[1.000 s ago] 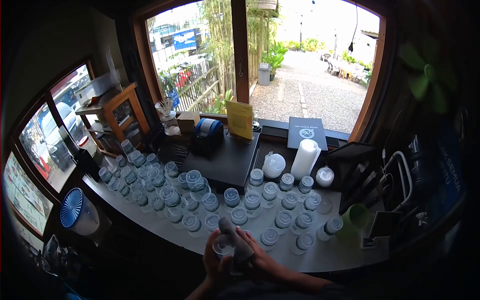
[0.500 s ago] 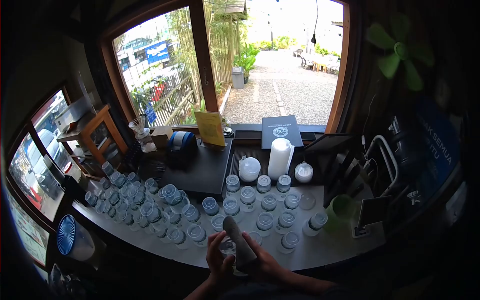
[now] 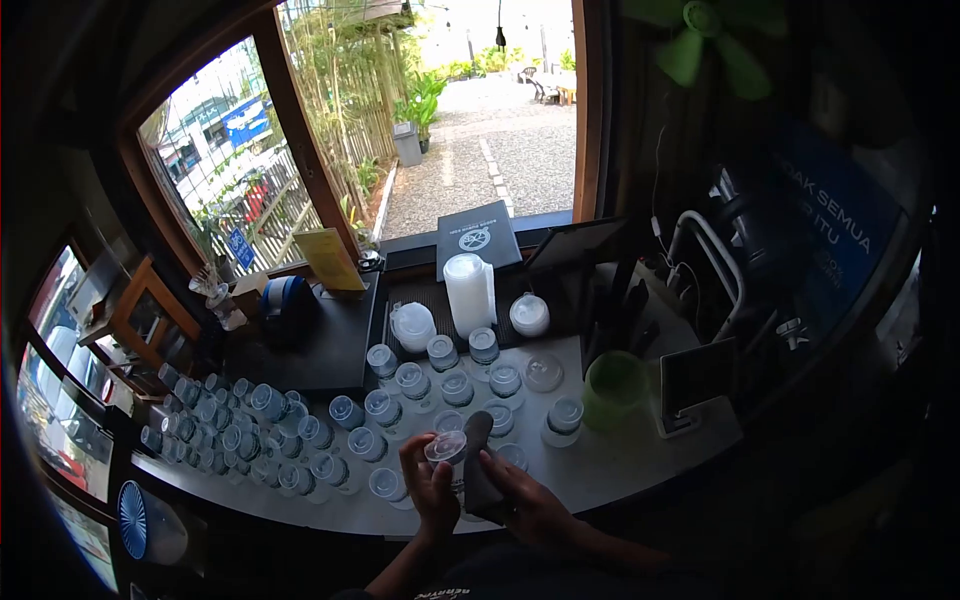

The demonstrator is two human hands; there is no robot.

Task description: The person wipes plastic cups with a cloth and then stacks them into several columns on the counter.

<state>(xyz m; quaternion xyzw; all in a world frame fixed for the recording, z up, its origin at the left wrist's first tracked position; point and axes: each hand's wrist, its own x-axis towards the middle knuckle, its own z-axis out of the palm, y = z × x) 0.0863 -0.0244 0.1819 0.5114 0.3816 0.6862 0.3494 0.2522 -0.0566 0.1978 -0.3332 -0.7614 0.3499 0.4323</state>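
My left hand (image 3: 432, 492) grips a clear glass (image 3: 446, 446) near the front edge of the counter, with its round end facing up. In my right hand (image 3: 522, 500) is a dark grey cloth (image 3: 482, 470), held close against the glass's right side. The cloth hides part of the glass, so whether it touches the surface there is hard to tell. Just beyond my hands stand several similar clear glasses (image 3: 383, 407) with narrow ends up. A green translucent container (image 3: 614, 392) is to the right.
More glasses (image 3: 215, 410) crowd the counter's left side. At the back are a stack of white lids or cups (image 3: 468, 295), a dark blue menu (image 3: 478, 240) and a black box-like surface (image 3: 300, 350). A tablet on a stand (image 3: 697, 380) sits at the right.
My view has turned right, so the counter and window shift left in the picture. The glass in my left hand now shows its round end beside the cloth, which stays in my right hand.
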